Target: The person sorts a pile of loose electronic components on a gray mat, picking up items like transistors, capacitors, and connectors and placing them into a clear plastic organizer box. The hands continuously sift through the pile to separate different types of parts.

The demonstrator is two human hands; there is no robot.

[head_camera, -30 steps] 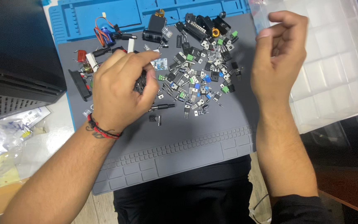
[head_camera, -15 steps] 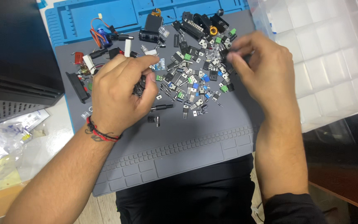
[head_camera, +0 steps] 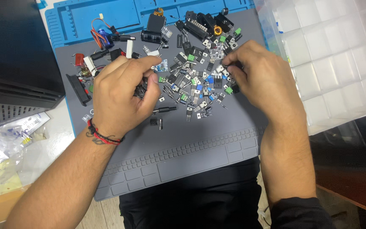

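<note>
Left fingers: those of the left hand (head_camera: 121, 99) are curled in close, thumb tip nearly meeting the forefinger (head_camera: 149, 80); whether anything sits pinched between them cannot be told.
Right fingers: those of the right hand (head_camera: 261, 78) are drawn narrow, tips (head_camera: 230, 68) pressed down into the pile of small electronic parts (head_camera: 195, 87); which piece they grip is hidden.
Between the fingers: the pile spreads over the grey mat (head_camera: 183, 144), with blue, green and black pieces mixed.
Just below the left fingers: a black plug (head_camera: 164, 110) and a small black part (head_camera: 156, 123) lie apart from the pile.
Beyond the left fingers: a blue servo with red wires (head_camera: 100, 36) and a black cylinder capacitor (head_camera: 151, 37).
Outside the right fingers: a clear compartment box (head_camera: 339, 55) beside the mat on the worktop.
Left wrist: a red cord bracelet (head_camera: 102, 135).
</note>
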